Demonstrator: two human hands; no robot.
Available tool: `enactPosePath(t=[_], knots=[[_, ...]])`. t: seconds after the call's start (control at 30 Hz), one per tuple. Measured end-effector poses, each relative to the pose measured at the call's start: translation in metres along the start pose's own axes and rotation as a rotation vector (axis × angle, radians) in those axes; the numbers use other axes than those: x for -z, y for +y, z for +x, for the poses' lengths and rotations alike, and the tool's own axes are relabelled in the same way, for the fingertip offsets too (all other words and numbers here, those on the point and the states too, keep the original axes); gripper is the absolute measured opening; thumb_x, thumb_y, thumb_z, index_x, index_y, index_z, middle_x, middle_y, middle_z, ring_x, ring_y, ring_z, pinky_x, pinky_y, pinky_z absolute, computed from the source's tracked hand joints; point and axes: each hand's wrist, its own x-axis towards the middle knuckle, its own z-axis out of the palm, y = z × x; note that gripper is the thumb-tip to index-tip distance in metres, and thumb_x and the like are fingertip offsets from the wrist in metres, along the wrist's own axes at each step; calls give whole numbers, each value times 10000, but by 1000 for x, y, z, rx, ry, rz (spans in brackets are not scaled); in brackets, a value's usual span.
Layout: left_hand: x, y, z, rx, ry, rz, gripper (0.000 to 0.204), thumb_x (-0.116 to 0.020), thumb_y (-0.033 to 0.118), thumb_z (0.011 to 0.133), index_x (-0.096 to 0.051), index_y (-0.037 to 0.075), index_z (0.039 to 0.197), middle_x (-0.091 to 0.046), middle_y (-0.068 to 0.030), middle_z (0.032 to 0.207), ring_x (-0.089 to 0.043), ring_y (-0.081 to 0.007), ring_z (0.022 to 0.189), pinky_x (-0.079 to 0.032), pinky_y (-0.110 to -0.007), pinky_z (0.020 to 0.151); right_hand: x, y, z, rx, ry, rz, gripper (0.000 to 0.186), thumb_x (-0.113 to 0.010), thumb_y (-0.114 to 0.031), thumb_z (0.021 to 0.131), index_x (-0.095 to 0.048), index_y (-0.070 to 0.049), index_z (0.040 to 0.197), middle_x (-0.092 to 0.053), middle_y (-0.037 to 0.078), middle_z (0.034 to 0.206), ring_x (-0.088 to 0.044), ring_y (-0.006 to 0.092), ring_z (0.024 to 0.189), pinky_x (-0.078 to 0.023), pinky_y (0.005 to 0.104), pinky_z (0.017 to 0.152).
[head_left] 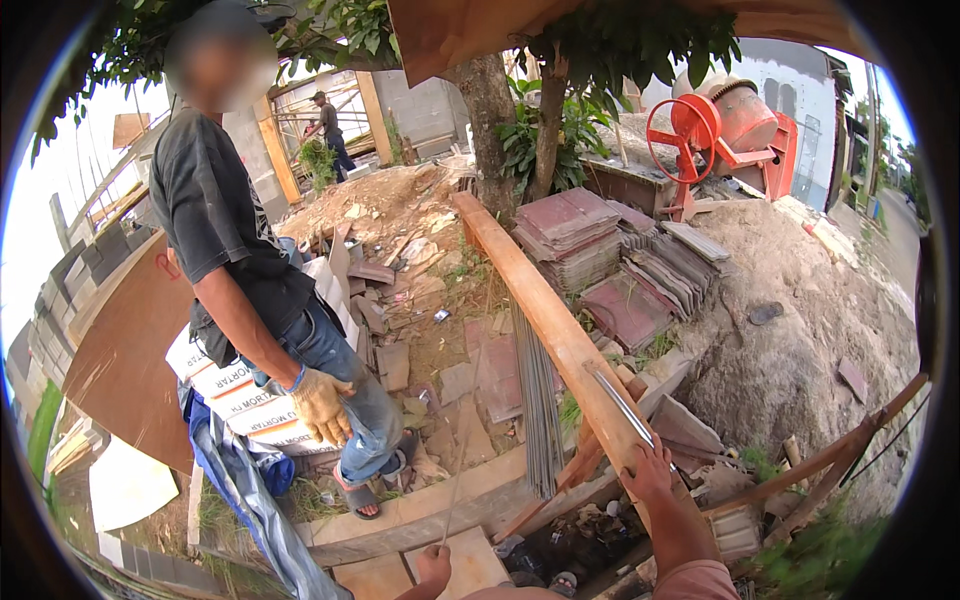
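My left hand, low in the middle, is closed around a long thin metal rod that rises away from me. On the right, my right hand rests on a long wooden plank, its fingers bent at the lower end of short silvery metal rods lying along the wood. The hand hides part of the grip. A bundle of long grey metal rods leans below the plank's left side.
At left stands a person with a gloved hand, beside stacked mortar bags. Stacked tiles, a sand heap and an orange concrete mixer lie beyond. Another person works farther back. A concrete ledge crosses nearby.
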Motion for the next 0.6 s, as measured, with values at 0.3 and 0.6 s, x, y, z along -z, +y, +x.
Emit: enactPosePath(t=[0.3,0.6], knots=[[-40,-70,21,-30,-113,-112,442,-553,423,884,-595,102,1184,-666,-207,987,-634,-319,948,-461,-536,854,-7,1,5,10,41,-1,573,-680,-347,720,-551,-71,1205,-479,103,1339,-242,360,1395,-201,531,1112],[2,0,-7,98,-25,-106,355,-568,254,844,-677,-62,964,-663,-274,850,-666,-358,858,-482,-415,795,-2,-3,-2,-16,-8,16,588,-670,-340,724,-530,-44,1212,-468,119,1339,-241,368,1398,-197,541,1111]])
